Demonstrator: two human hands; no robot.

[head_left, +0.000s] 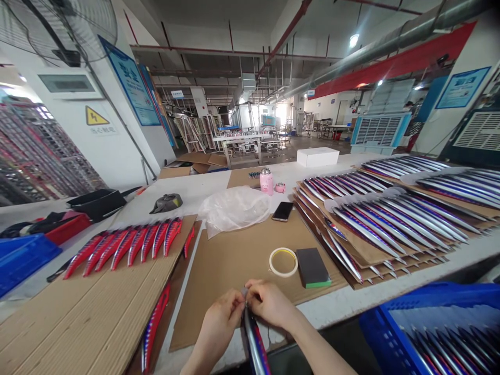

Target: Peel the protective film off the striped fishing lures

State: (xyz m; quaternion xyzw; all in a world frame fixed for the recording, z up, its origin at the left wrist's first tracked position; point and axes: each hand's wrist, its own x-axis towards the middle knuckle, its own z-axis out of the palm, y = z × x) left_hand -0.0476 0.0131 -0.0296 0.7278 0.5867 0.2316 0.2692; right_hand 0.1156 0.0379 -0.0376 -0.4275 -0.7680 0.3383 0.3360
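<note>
My left hand (219,319) and my right hand (269,302) meet at the near edge of the table, fingers pinched on the tip of a long silver, blue and red fishing lure (255,346) that points toward me. They work over a brown cardboard sheet (234,260). A roll of tape (283,261) and a dark sanding block with a green underside (312,267) lie just beyond my right hand.
Red lures (128,245) lie in a row on cardboard at left. Stacked cardboard sheets of silver lures (390,219) fill the right. A blue crate (429,333) of lures sits at lower right. A plastic bag (234,208), phone (283,211) and pink bottle (266,181) lie farther back.
</note>
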